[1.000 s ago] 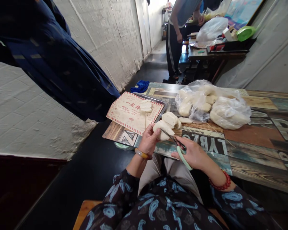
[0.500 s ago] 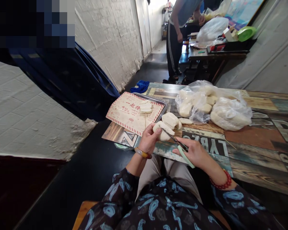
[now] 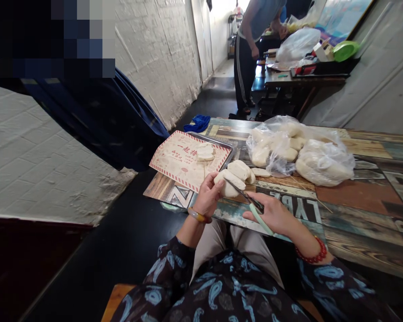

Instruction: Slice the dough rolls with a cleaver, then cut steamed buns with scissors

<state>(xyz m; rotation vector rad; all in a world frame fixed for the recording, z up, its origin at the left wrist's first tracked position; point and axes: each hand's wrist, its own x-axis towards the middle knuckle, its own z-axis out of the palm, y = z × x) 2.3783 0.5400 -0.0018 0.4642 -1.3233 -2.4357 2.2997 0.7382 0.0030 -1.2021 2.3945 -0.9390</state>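
Note:
My left hand (image 3: 208, 193) is closed on a flat white bun (image 3: 229, 187) above the near edge of the table. Scissors (image 3: 257, 213) with pale green handles are in my right hand (image 3: 272, 211), and their dark blades reach into the bun, which is partly split. Just behind it, more pale buns (image 3: 239, 169) lie on the table. To the left, a printed paper sheet (image 3: 174, 156) rests on a metal tray (image 3: 229, 154), with white bun pieces (image 3: 204, 152) and a thin stick on the paper.
Clear plastic bags (image 3: 325, 161) of buns sit at the table's right middle. A blue cloth (image 3: 197, 123) lies at the far left corner. A blue curtain (image 3: 104, 120) hangs at left. Beyond, a person (image 3: 245, 67) stands by another cluttered table (image 3: 289, 81).
Both hands keep nearly the same place, with the scissors still in the bun. The view has shifted slightly.

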